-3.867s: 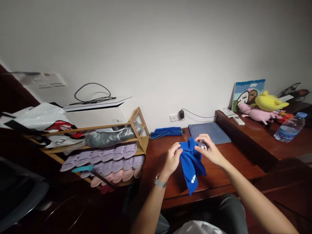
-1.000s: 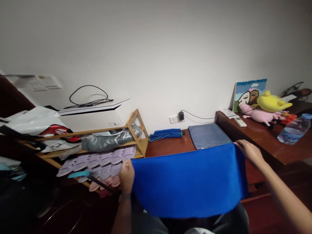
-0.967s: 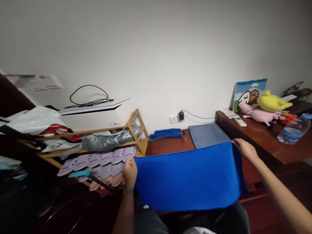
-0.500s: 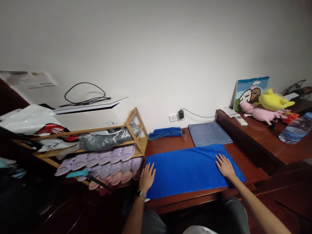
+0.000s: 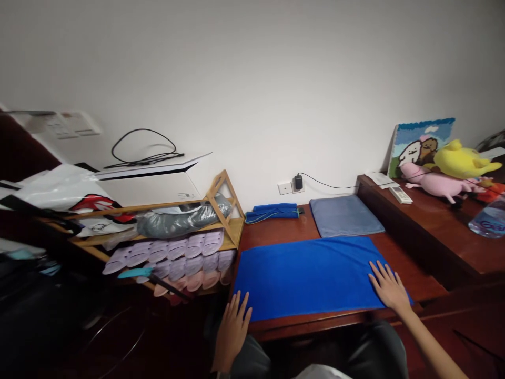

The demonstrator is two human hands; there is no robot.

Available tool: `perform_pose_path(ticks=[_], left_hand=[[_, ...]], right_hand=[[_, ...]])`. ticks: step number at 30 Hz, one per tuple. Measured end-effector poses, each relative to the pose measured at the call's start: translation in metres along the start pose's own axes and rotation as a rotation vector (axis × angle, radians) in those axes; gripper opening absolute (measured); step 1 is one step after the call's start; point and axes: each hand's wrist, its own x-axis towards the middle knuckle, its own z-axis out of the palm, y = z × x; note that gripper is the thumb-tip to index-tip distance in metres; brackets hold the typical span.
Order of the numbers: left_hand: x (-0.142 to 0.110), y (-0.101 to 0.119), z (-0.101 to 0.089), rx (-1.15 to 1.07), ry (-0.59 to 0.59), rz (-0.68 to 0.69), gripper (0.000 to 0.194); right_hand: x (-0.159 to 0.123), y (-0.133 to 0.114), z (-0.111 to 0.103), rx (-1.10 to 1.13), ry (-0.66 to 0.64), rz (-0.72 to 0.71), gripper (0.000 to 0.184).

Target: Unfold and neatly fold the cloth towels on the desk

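Observation:
A blue towel (image 5: 311, 279) lies spread flat on the dark red wooden table (image 5: 276, 236), with light creases toward its right end. My left hand (image 5: 232, 326) is at the towel's near left corner, fingers stretched out and the fingertips at its edge. On the towel's right side rests my right hand (image 5: 389, 284), palm down with the fingers spread. Neither hand grips anything. Behind the towel lie a folded grey-blue cloth (image 5: 345, 216) and a folded blue cloth (image 5: 274, 211).
At left, a wooden rack (image 5: 232, 231) holds rows of slippers (image 5: 173, 250) and a white printer (image 5: 153, 187) with a black cable on top. On the raised surface at right are plush toys (image 5: 437, 184), a remote (image 5: 401, 195) and a plastic bottle (image 5: 489, 218). A charger (image 5: 298, 182) is plugged into the wall.
My left hand has slid nearer to me, down the towel's left edge. My right hand has moved toward the towel's near right corner. The view has shifted slightly.

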Motion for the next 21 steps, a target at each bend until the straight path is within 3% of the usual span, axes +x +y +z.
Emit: perform_pose_path(ticks=[6,12,14,17,21], left_hand=[[-0.012,0.01,-0.01,0.066,-0.047,-0.029,0.053],[-0.055,0.007,-0.016,0.073,0.008,-0.033,0.059],[-0.057,0.002,-0.019,0.052,0.037,-0.039,0.057],[-0.022,-0.002,-0.025,-0.005,0.069,-0.051,0.051],[0.07,0.003,-0.017,-0.087,0.02,-0.003,0.051]], right_hand=[[0.001,0.017,0.011,0.008,-0.011,-0.059,0.076],[-0.014,0.027,0.014,0.041,0.002,-0.068,0.077],[-0.012,0.025,0.009,0.044,0.025,-0.062,0.076],[0.01,0.01,-0.007,0.062,0.06,-0.079,0.074],[0.061,-0.026,-0.024,0.065,0.0,-0.135,0.071]])
